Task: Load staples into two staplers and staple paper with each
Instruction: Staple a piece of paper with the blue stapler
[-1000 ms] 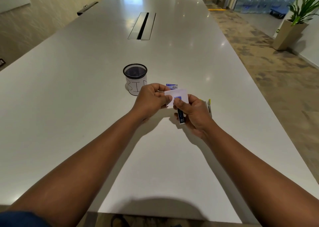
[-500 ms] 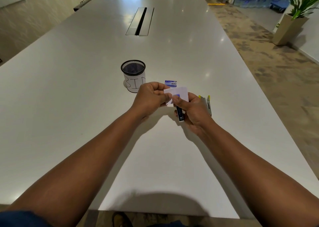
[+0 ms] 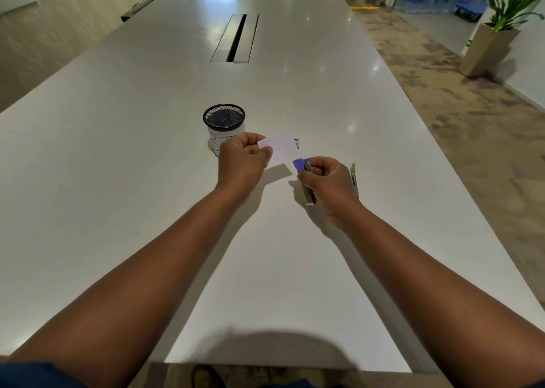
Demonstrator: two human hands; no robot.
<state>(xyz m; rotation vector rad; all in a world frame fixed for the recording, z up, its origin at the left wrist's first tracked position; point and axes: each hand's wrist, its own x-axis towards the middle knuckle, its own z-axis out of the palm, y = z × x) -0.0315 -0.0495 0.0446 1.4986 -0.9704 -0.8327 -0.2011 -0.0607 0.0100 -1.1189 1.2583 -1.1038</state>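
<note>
Now, both forearms reach out over a long white table [image 3: 147, 152]. Left hand [image 3: 243, 163] is raised above the tabletop, fingers curled, pinching a small white slip of paper [image 3: 280, 149] between thumb and fingertips; the slip sticks out to the right of the hand, slightly tilted, clear of the table. Whether a staple sits in it cannot be made out.

Right hand [image 3: 327, 184] is just right of and a little nearer than the left, fingers wrapped round a small stapler [image 3: 306, 178]. Its blue front end pokes out past the thumb toward the paper; its grey and dark rear end shows below the palm. Stapler and paper are apart, a narrow gap between them.

Just beyond the right hand's far side, a second stapler [image 3: 354, 178] with a yellow-green tip lies on the table, mostly hidden by the knuckles.

Behind the paper, a corner of a small blue-and-white box [image 3: 296, 143] peeks out on the table; label too small to read.

Just beyond the left hand stands a black mesh cup [image 3: 224, 122] wrapped in white paper with hand-drawn letters, partly covered by the hand; something dark shows inside, not identifiable.

Farther off, past both hands, a metal cable slot [image 3: 234, 38] runs along the table's middle. A potted plant [image 3: 507, 13] stands on the carpet far to the right.
</note>
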